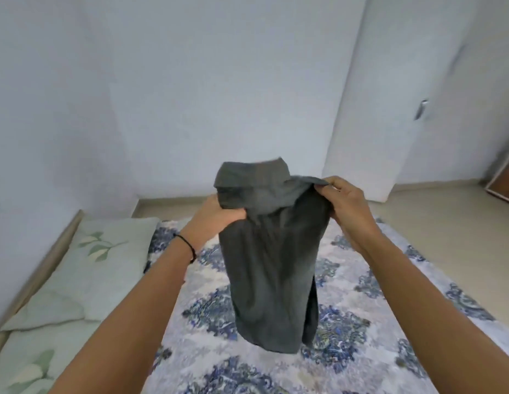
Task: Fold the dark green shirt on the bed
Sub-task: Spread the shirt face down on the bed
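Note:
The dark green shirt [271,263] hangs in the air above the bed [361,331], folded lengthwise into a narrow strip. Its lower end reaches down to about the bedspread. My left hand [216,217] grips the shirt's upper left side, fingers curled into the cloth. My right hand [347,206] pinches the upper right corner between thumb and fingers. The top of the shirt flops over away from me, above both hands.
The bed has a blue and white patterned spread. Two pale pillows [102,268] with green leaf prints lie along its left side by the wall. A beige floor [435,211] lies beyond and to the right, with a white door [418,95] behind.

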